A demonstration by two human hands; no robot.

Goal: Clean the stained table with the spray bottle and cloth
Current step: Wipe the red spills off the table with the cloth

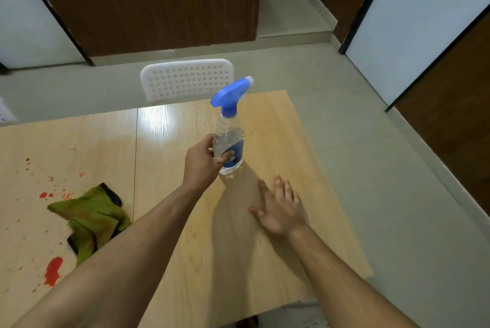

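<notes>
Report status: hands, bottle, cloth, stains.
Left hand grips spray bottle. Right hand open on table. Cloth untouched beside red stains. Nothing blocking.

The left hand (202, 162) reaches forward at frame centre, fingers and thumb curled in a grip. The right hand (281, 208) lies lower right, palm down, fingers straight and spread.

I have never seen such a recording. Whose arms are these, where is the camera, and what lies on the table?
There is no machine: a person wears one camera on the head, looking down at their own arms. The left hand holds a clear spray bottle with a blue trigger top, in a grip around its lower body. The right hand is open, fingers spread, over the wooden table. On the left part lie a crumpled green cloth and red stains. A white chair stands behind.
</notes>
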